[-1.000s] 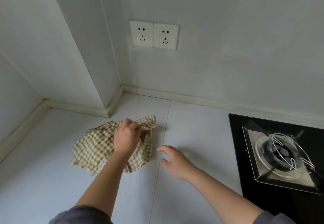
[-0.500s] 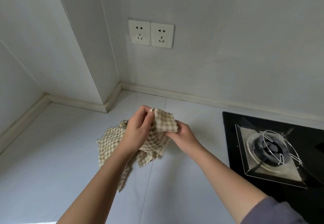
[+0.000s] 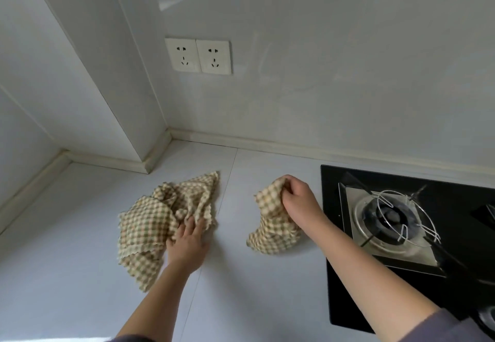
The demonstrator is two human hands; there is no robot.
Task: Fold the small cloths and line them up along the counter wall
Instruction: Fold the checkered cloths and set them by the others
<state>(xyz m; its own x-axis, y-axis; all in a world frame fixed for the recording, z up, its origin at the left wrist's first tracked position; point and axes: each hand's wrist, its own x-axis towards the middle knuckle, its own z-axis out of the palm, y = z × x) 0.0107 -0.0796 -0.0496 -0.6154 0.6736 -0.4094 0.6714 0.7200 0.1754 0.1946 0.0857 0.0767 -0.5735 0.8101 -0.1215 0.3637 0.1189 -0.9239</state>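
the cloth pile (image 3: 158, 223) lies on the counter (image 3: 67, 274) left of its seam, before the jutting wall corner. the second cloth (image 3: 272, 230) sits to its right, apart, just beside the hob (image 3: 388, 223) at the counter's right end. sockets (image 3: 198, 56) sit on the back wall above.

— What is the person wearing?
— A dull grey-purple fabric sleeve (image 3: 444, 327) on the right arm, ending near the elbow. A sliver of matching sleeve (image 3: 128, 339) shows on the left.
— And lower down?
— Bare forearms, bare left hand (image 3: 184, 245) and right hand (image 3: 297, 199).
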